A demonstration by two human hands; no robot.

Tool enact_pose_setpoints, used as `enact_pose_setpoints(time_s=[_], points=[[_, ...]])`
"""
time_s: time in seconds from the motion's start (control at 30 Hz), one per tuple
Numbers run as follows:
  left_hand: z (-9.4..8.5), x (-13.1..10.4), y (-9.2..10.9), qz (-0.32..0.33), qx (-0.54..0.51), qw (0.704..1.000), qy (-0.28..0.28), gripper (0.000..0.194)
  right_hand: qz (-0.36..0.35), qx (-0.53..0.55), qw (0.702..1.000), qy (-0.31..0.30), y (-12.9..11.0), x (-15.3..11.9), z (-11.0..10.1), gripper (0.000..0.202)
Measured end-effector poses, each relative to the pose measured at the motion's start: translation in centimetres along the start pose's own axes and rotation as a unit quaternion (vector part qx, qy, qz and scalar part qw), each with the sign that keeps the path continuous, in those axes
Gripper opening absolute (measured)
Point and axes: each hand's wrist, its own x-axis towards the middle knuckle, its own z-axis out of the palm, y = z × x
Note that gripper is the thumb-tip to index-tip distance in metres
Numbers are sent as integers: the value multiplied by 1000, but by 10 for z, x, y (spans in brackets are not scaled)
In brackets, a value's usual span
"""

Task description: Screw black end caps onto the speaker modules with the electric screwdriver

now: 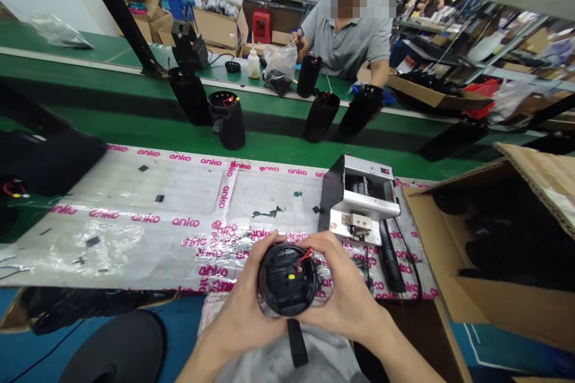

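A black cylindrical housing [281,290], its open end facing up at me, is gripped between both hands close to my body. Red wires with a yellow connector show inside it, and a black strap [296,344] hangs from its near side. My left hand [256,293] is wrapped round its left side. Around the right side curls my right hand [341,287], its index finger near the rim by the red wires. Just beyond my right hand stands a silver and black tabletop device [359,197] with a black handle and a cable.
A wrapped work surface [179,191] printed "anko" lies ahead. Behind it, a green conveyor [269,155] carries several black cylinders [231,122]. An open cardboard box [471,299] holding black items is at right. Across the line sits a person [345,42], one hand at a cylinder.
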Motion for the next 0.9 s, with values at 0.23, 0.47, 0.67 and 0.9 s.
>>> enact_pose_setpoints(time_s=[0.23,0.47,0.67,0.9], points=[[-59,25,50,55,99,993,-14,34,-28,79,996,15,9,-8,13,89],[-38,61,81,150,314,936,-60,6,-29,107,994,23,8,-7,16,86],[-30,67,78,134,262,953,-74,13,-3,118,993,6,4,-5,7,83],[-30,71,71,90,201,972,-85,18,65,148,985,-58,5,-2,0,72]])
